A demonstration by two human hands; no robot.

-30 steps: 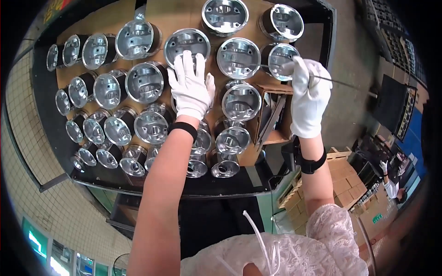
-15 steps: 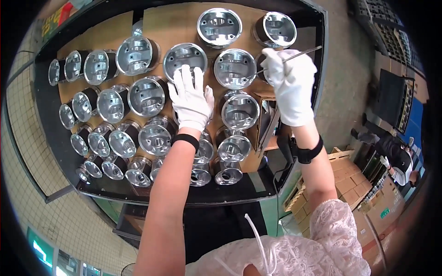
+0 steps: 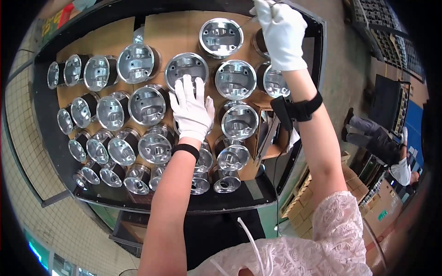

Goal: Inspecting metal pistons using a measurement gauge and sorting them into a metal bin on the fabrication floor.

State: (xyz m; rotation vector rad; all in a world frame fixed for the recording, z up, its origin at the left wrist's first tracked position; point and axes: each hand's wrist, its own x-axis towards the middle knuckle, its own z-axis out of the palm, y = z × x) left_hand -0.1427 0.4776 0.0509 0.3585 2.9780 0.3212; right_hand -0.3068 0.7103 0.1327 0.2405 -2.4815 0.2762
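Plainly, left hand [image 3: 191,108] (gloved) spread over a piston [image 3: 186,65], right hand [image 3: 283,39] pinching a thin rod [image 3: 248,21]

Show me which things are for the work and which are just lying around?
For the work:
left hand, laid among the metal parts
right hand, holding a thin rod
those round metal parts

Probably just lying around:
cardboard box beside the parts
brown boxes stacked behind
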